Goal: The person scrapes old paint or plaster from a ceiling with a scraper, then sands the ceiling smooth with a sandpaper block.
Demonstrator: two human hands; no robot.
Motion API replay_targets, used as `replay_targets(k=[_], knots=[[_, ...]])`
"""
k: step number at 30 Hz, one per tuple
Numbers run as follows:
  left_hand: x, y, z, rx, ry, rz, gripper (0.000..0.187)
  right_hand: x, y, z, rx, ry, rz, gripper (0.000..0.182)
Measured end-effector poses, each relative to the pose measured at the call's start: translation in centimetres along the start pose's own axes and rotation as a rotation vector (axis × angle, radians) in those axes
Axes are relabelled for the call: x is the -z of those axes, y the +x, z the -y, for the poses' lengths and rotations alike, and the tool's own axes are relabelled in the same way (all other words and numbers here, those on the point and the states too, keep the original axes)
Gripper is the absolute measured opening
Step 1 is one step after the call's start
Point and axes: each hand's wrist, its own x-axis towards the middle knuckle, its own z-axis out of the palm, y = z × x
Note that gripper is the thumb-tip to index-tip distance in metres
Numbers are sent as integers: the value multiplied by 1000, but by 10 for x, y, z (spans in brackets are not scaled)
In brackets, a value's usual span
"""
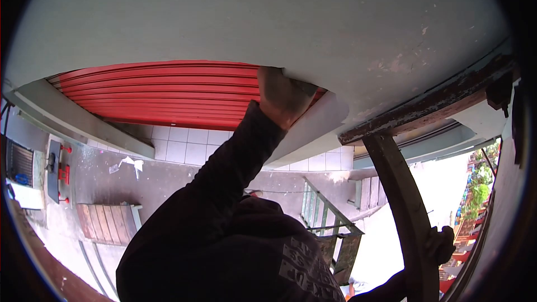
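My left arm in a dark sleeve reaches up, and my left hand (286, 100) is at the lower edge of the pale grey wall (268, 17). Its fingers are blurred and partly hidden at that edge, so whether they hold anything does not show. On the right, my right hand (441, 244), dark in shadow, is wrapped round an upright wooden post (400, 190). The post meets a worn brown beam (430, 103) at its top. Behind my left hand is a red roller shutter (168, 94).
Far below lies a paved floor (184, 148) with pale tiles. A green metal ladder-like frame (330, 207) stands beneath me. Wooden slatted panels (106, 223) lie at the lower left, near a dark bench with red legs (54, 170). Green plants (480, 193) show at the far right.
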Motion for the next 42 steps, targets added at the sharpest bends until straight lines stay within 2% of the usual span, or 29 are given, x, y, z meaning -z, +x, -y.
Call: replay_targets(k=[2,4,5,7,9,11,13,14,17,19,20,22,23,26,29,31,34,36,38,40,41,42], knots=[[-33,-26,-8,124,-580,-101,48,-3,4,2,-67,555,204,22],[-35,-30,-12,167,-585,-123,46,-11,5,11,-83,721,333,26],[-33,-33,-13,192,-588,-143,46,-15,6,13,-75,741,363,29],[15,4,7,90,-189,67,51,-15,10,13,-55,749,439,36],[37,19,12,97,-232,202,54,-6,16,10,-31,721,547,44],[43,25,18,220,-735,256,54,0,16,7,-29,711,599,53],[-6,-11,2,178,-592,14,50,-21,12,19,-47,874,561,53],[-21,-24,-5,159,-520,-104,49,-31,4,23,-53,933,474,53],[3,-7,-2,187,-589,101,48,-53,-6,46,-60,959,334,52],[61,29,16,191,-690,314,51,-66,-1,63,-45,892,382,51],[66,41,14,190,-745,445,53,-73,3,74,-20,839,446,50],[74,43,17,149,-698,453,52,-62,5,65,-28,781,469,40],[67,41,15,130,-676,458,51,-36,8,39,-66,775,431,33],[-16,-16,-7,68,-447,-72,47,-34,17,36,-46,777,495,32],[-2,-15,0,70,-500,58,48,-38,17,36,-6,759,494,34],[29,15,13,136,-641,218,47,-34,16,33,1,753,507,38],[48,19,31,211,-912,306,46,-34,18,28,14,787,542,43],[20,1,30,231,-890,155,43,-32,15,23,-4,814,495,41],[-47,-39,8,230,-639,-158,38,-26,14,14,-36,817,456,43],[-33,-24,17,256,-616,-74,42,-12,12,9,-29,812,514,46],[-21,-13,22,267,-601,-31,44,-25,16,21,10,819,593,49],[-4,-2,33,184,-108,-3,43,-26,13,18,46,811,583,50]])
